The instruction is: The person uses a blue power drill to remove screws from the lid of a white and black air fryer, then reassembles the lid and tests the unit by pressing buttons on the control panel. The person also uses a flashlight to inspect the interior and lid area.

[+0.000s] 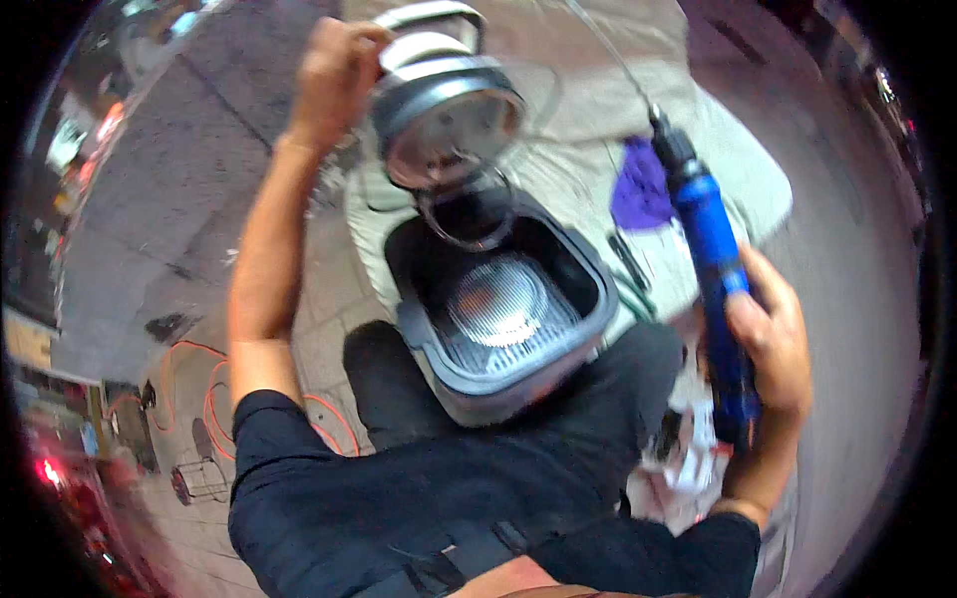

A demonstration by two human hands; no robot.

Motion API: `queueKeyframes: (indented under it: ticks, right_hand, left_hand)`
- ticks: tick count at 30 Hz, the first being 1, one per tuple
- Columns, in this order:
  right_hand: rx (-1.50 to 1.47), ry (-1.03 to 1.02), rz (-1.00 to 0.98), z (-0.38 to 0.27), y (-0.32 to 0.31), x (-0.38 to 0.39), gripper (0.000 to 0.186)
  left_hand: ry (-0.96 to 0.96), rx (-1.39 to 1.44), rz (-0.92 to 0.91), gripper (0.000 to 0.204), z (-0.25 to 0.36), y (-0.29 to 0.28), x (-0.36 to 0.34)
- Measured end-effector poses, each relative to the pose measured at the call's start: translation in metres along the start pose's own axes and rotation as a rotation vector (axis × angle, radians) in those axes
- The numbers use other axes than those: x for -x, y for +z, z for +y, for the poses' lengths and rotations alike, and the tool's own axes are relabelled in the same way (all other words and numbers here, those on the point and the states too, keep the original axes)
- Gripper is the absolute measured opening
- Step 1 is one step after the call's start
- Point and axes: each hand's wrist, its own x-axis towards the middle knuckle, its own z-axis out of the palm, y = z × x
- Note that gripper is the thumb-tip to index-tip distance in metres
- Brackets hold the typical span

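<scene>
My left hand (334, 80) is raised at the upper left, its fingers closed on the edge of a round appliance lid (439, 110), white on top with a dark grey rim and a shiny underside. The lid is tilted above a dark grey, rounded-square tub (588, 329) between my legs. Inside the tub are a round metal mesh disc (498, 304) and a perforated grate (523, 349). My right hand (773, 344) wraps round a blue cylindrical power tool (710, 224) with a black chuck. A long thin shaft (613, 55) runs up and left from the chuck, clear of the tub.
A pale padded mat (748, 164) lies beyond the tub, with a purple cloth (641, 187) and a slim dark tool (628, 261) on it. An orange cord (211, 404) curls on the floor at left. Crumpled packaging (688, 458) lies by my right forearm.
</scene>
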Motion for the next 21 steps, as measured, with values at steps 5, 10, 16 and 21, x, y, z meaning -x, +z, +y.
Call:
queueKeyframes:
  ticks: [5, 10, 16, 21]
  right_hand:
    - [0.734, 0.020, 0.164, 0.113, -0.047, -0.071, 0.096]
    - [1.087, 0.066, 0.159, 0.206, -0.078, -0.164, 0.090]
    - [1.517, 0.081, 0.044, 0.231, -0.072, -0.235, 0.067]
    - [0.820, -0.807, 0.100, 0.125, 0.000, -0.314, 0.062]
  left_hand:
    - [-0.193, -0.034, 0.005, 0.016, -0.001, 0.006, 0.008]
    - [-0.175, -0.038, -0.011, 0.018, 0.002, 0.006, 0.004]
    - [-0.116, 0.021, 0.020, 0.017, -0.003, 0.006, 0.006]
    - [-0.227, 0.085, -0.045, 0.016, -0.001, 0.002, 0.009]
